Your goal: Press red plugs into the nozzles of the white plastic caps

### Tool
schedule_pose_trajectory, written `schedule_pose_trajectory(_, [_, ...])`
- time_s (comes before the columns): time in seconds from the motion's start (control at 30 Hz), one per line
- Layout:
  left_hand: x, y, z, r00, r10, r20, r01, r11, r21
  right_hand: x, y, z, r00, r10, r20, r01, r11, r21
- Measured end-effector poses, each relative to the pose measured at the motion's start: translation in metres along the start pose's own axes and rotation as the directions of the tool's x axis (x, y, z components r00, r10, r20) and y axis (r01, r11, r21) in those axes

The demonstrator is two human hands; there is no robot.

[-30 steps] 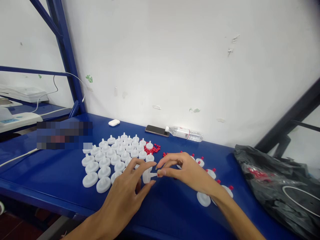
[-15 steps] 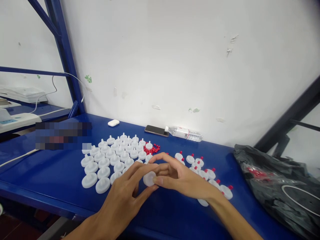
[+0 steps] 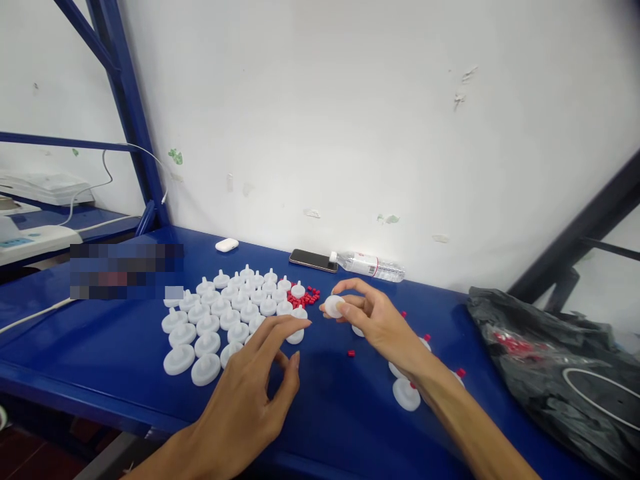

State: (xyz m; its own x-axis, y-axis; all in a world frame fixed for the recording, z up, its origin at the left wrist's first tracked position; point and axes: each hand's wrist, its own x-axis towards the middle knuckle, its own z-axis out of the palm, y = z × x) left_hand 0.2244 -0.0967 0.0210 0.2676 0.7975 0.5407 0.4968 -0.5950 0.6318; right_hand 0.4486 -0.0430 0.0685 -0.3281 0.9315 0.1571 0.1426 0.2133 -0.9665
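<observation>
My right hand (image 3: 375, 323) pinches a white round plastic cap (image 3: 333, 306) between thumb and fingertips, lifted above the blue table (image 3: 325, 407). My left hand (image 3: 255, 393) hovers low over the table with fingers spread and loosely curled, holding nothing, its fingertips near a white cap (image 3: 295, 336) at the edge of a group of several white caps (image 3: 220, 317). A small heap of red plugs (image 3: 306, 297) lies behind that group. One loose red plug (image 3: 351, 353) lies between my hands. Several white caps fitted with red plugs (image 3: 407, 393) sit under and beside my right forearm.
A phone (image 3: 314, 261) and a lying water bottle (image 3: 369, 266) rest by the wall, with a white earbud case (image 3: 227, 245) to their left. A black plastic bag (image 3: 555, 373) fills the right end. Blue frame posts (image 3: 130, 113) stand at the left.
My hands have separated: the right hand carried the white cap up and to the right, and the left hand let go and stayed low. A red plug now lies on the table.
</observation>
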Motion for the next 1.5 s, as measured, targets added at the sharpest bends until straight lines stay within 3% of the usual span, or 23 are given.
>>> schedule_pose_trajectory(0.27, [0.000, -0.005, 0.005, 0.994, -0.098, 0.043, 0.091, 0.986, 0.139, 0.002, 0.002, 0.000, 0.992, -0.049, -0.120, 0.049, 0.999, -0.007])
schedule_pose_trajectory(0.47, [-0.002, -0.008, 0.006, 0.981, -0.147, 0.129, 0.121, 0.974, 0.193, 0.001, 0.003, 0.002, 0.992, -0.051, -0.117, 0.048, 0.999, -0.021])
schedule_pose_trajectory(0.7, [-0.001, -0.009, 0.006, 0.984, -0.132, 0.120, 0.108, 0.976, 0.188, 0.002, 0.005, 0.000, 0.992, -0.080, -0.099, 0.076, 0.996, -0.034])
schedule_pose_trajectory(0.93, [0.000, -0.010, 0.007, 0.987, -0.123, 0.106, 0.105, 0.981, 0.164, 0.007, 0.008, 0.002, 0.996, -0.036, -0.084, 0.062, 0.942, 0.331])
schedule_pose_trajectory(1.13, [-0.001, -0.009, 0.007, 0.982, -0.146, 0.120, 0.125, 0.978, 0.166, 0.006, 0.009, 0.003, 0.999, -0.022, -0.044, 0.040, 0.885, 0.464])
schedule_pose_trajectory(1.23, [0.000, -0.007, 0.005, 0.983, -0.146, 0.113, 0.131, 0.983, 0.130, 0.006, 0.008, 0.005, 1.000, -0.001, -0.026, 0.012, 0.888, 0.460])
schedule_pose_trajectory(1.37, [0.002, 0.000, -0.001, 0.978, -0.186, 0.097, 0.188, 0.982, -0.012, 0.001, 0.006, 0.016, 0.999, -0.013, 0.036, 0.001, 0.944, 0.330])
schedule_pose_trajectory(1.43, [0.004, 0.004, -0.004, 0.948, -0.284, 0.142, 0.307, 0.935, -0.179, -0.005, 0.006, 0.024, 0.995, -0.043, 0.086, 0.021, 0.970, 0.240])
schedule_pose_trajectory(1.5, [0.006, 0.008, -0.006, 0.904, -0.341, 0.258, 0.421, 0.816, -0.397, -0.012, 0.005, 0.033, 0.987, -0.071, 0.145, 0.048, 0.987, 0.155])
